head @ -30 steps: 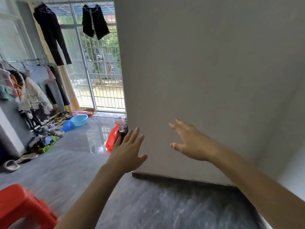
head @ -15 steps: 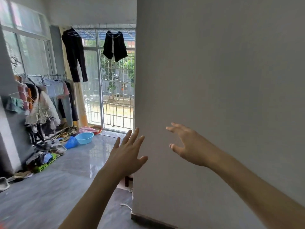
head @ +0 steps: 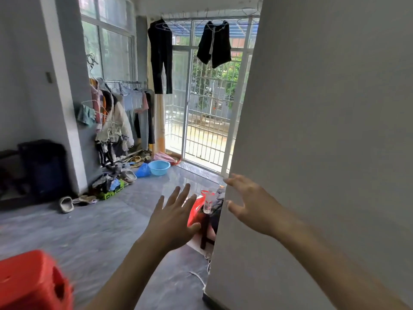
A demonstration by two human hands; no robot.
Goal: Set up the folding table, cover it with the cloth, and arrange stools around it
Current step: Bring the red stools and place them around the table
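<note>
Grey glossy tiled floor (head: 93, 231) under a barred balcony door (head: 201, 121), with dark trousers (head: 160, 57) hung above and a crowded clothes rack (head: 120, 113) along the left wall. Large flat grey folding table panel (head: 324, 142) upright at the right, filling that side down to the floor; red plastic stool (head: 33, 283) blurred at the floor's near left corner (another red item shows just past the panel's edge). Left hand (head: 173, 218) raised with fingers spread straight, holding nothing; right hand (head: 252, 206) open, fingers loosely bent before the panel's left edge, contact unclear.
</note>
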